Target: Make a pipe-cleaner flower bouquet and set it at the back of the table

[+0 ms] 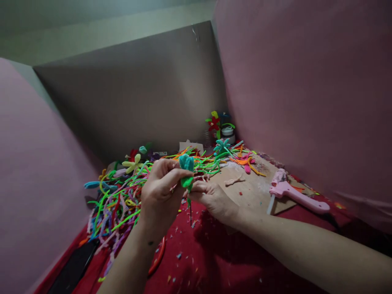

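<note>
My left hand and my right hand meet over the red cloth, both closed on a small pipe-cleaner flower with a teal head and bright green wrapping. A thin dark stem hangs down from it between my hands. My left thumb and fingers pinch the green part just under the teal head. The fingers of my right hand grip the lower part from the right. A big heap of loose coloured pipe cleaners lies just left of my left hand.
A pink glue gun rests on a wooden board to the right. Finished pipe-cleaner flowers stand in a jar at the back. Pink walls close in left and right. A dark flat object lies at the lower left.
</note>
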Tool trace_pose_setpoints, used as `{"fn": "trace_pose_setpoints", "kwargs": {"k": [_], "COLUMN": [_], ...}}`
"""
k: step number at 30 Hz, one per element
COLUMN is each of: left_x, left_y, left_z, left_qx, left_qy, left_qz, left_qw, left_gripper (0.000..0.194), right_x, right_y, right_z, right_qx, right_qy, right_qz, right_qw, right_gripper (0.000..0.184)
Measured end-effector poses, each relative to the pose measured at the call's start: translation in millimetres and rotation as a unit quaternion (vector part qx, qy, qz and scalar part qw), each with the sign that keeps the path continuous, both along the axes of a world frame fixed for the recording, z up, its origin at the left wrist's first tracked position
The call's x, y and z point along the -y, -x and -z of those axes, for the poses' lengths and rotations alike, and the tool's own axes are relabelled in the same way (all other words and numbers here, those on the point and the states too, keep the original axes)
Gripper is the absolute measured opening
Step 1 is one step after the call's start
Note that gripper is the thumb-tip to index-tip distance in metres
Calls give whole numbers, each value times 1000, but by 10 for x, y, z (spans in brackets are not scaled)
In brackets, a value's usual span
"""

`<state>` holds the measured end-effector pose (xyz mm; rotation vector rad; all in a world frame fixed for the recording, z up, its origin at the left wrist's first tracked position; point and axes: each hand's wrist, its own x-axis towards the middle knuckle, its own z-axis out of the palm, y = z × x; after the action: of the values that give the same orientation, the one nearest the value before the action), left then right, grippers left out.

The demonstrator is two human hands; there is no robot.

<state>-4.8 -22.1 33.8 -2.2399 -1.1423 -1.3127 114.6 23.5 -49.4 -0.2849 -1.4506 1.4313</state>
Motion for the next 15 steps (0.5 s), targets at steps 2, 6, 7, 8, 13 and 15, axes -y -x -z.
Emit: {"fn": "trace_pose_setpoints", "kwargs": {"k": [2,6,7,8,13,15], "left_x": [15,56,59,58,14,-4], "left_y": [27,101,112,119,126,129], "left_z": [83,264,290,307,297,286], "left_qx": [20,109,127,142,218,235], "left_qy": [-32,-19,-10,-2,15,20], "left_qz": [0,19,23,24,33,41], "left_qw": [999,994,992,990,975,971], "left_gripper": [24,35,35,34,22,19], "right_x": [7,-1,-9,-18,-43,-35], "right_y": [-2,11,17,23,32,24], "right_z": [-19,-5,10,28,75,61], "right_qx": [-14,-17,-16,-16,-14,-5], "right_qy": [56,136,147,155,154,147], "right_qz": [-11,-16,-19,-21,-23,-23], "right_qw": [998,990,989,988,988,989], "right_gripper": [16,15,15,15,17,18]}}
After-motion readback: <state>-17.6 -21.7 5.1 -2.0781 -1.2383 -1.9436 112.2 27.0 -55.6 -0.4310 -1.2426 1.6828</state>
